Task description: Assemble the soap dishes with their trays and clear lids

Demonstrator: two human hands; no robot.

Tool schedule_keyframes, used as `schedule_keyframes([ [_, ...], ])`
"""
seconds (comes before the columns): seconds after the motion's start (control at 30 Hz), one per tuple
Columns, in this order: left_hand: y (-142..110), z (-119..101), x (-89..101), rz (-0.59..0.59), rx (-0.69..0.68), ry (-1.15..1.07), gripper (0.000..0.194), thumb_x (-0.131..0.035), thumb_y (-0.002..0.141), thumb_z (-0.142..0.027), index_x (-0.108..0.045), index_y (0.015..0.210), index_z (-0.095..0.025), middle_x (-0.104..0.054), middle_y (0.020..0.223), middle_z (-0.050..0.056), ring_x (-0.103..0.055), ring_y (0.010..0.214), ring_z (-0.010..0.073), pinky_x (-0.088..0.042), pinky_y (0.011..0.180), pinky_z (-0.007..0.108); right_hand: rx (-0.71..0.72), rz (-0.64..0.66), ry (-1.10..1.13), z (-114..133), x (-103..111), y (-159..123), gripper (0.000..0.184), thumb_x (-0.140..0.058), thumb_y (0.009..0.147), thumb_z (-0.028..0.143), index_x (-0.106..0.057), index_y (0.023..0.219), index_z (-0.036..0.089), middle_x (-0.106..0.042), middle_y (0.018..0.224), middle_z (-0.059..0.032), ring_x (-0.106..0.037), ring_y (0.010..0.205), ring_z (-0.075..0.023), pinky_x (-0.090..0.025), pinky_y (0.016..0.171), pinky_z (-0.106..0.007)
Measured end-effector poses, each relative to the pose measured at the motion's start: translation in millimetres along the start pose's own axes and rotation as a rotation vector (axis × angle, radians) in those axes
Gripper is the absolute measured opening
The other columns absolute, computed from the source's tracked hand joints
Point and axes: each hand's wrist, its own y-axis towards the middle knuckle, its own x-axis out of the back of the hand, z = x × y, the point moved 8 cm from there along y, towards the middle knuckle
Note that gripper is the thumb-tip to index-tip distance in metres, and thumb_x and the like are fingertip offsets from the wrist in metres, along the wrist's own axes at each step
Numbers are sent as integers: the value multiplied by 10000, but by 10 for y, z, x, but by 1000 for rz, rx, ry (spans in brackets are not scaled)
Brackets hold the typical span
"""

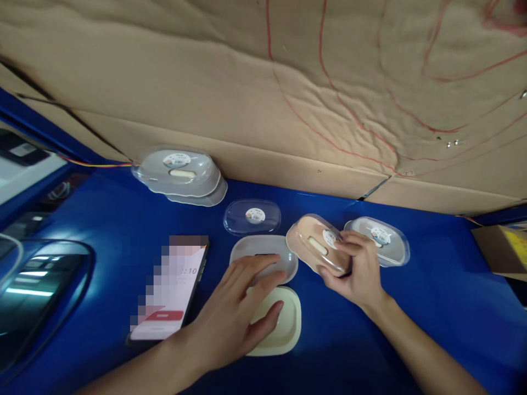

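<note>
My right hand (358, 269) grips a peach soap dish (315, 244) with a clear lid and a round white label, tilted, thumb below and fingers on top. To its left, my left hand (242, 307) reaches over a pale grey dish (263, 244) with fingers apart; whether they touch it I cannot tell. Partly under that hand lies a cream dish (290, 323). Behind the grey dish rests a clear labelled lid (252, 216). Another whitish dish with a clear lid (395, 241) sits partly behind my right hand.
Stacked lidded grey dishes (179, 173) stand at the back left, against the cardboard wall (247, 109). A phone (173, 291) lies left of my left hand. Black cable (88, 269) loops across the blue table (432, 323) at far left; a cardboard box (498, 252) is at the right edge.
</note>
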Motion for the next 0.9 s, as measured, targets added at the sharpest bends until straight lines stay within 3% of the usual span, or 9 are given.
schedule_keyframes([
  [0.1,-5,27,-80,32,-5,37,358,-611,975,-184,-564,1330,-208,-686,1303,145,-678,1181,314,-575,1013,516,-41,56,152,1,-83,17,588,-856,823,405,-501,1268,255,-542,1248,-112,-634,1325,-411,-575,1031,-604],
  [0.2,-59,80,-120,30,37,-25,434,-647,974,-184,-536,1391,-230,-652,1371,161,-656,1257,339,-557,1064,573,-97,5,242,-12,-44,-4,517,-821,855,394,-492,1234,270,-530,1246,-100,-629,1343,-417,-555,1062,-647],
  [0.3,-148,186,-112,2,196,-322,826,-810,910,-326,-342,1590,-280,-496,1589,220,-550,1438,398,-539,1122,617,-67,-90,368,62,54,-102,499,-748,895,545,-509,1253,292,-540,1248,-103,-632,1327,-437,-545,1056,-697],
  [0.4,-222,213,-184,57,320,-721,1198,-913,813,-427,-98,1689,-349,-423,1677,220,-535,1479,405,-535,1156,614,103,-17,494,302,28,-220,646,-700,886,711,-524,1349,297,-567,1261,-108,-646,1304,-427,-572,1042,-657],
  [0.5,-238,214,-225,88,382,-856,1062,-893,847,-370,-210,1659,-389,-516,1634,163,-594,1439,364,-545,1166,563,146,35,575,420,-6,-232,650,-596,944,742,-515,1384,270,-577,1265,-112,-657,1301,-390,-595,1036,-595],
  [0.57,-226,248,-209,65,426,-823,977,-890,842,-316,-302,1620,-380,-549,1608,148,-612,1422,357,-555,1160,550,10,-44,597,294,38,-150,558,-499,1012,692,-503,1367,261,-569,1275,-127,-670,1281,-380,-597,1022,-606],
  [0.67,-183,231,-164,53,401,-748,951,-883,823,-266,-340,1597,-368,-539,1614,145,-598,1435,360,-541,1170,561,-163,-99,425,49,96,-13,441,-634,998,521,-523,1336,261,-573,1321,-149,-622,1337,-401,-533,1070,-651],
  [0.8,-174,168,-148,40,313,-676,976,-884,788,-302,-348,1603,-339,-552,1598,161,-600,1429,376,-537,1164,579,-157,119,-41,-129,-40,106,295,-706,978,296,-633,1260,248,-690,1287,-130,-592,1375,-392,-419,1138,-647],
  [0.9,-208,185,-192,32,325,-642,964,-873,786,-310,-359,1601,-327,-555,1595,165,-609,1420,374,-549,1152,571,-103,253,-77,-160,-143,117,177,-584,1049,207,-690,1182,259,-734,1313,-98,-657,1319,-324,-386,1166,-608],
])
